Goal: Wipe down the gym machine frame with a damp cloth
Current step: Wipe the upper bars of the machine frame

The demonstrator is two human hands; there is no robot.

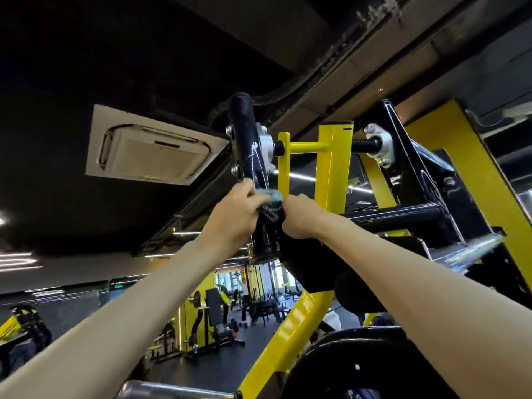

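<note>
I look up at a yellow and black gym machine frame (pixel 332 174). Both my arms reach up to its black lever arm (pixel 244 131). A teal damp cloth (pixel 272 195) is bunched against that arm, between my two hands. My left hand (pixel 234 217) grips the cloth and the black bar from the left. My right hand (pixel 299 218) holds the cloth's other end from the right, fingers curled. Most of the cloth is hidden by my fingers.
A ceiling air-conditioning unit (pixel 152 151) hangs at upper left. A black weight plate (pixel 365 367) and a chrome bar (pixel 172 391) sit low in front. Further gym benches (pixel 214 312) and a person stand on the floor beyond.
</note>
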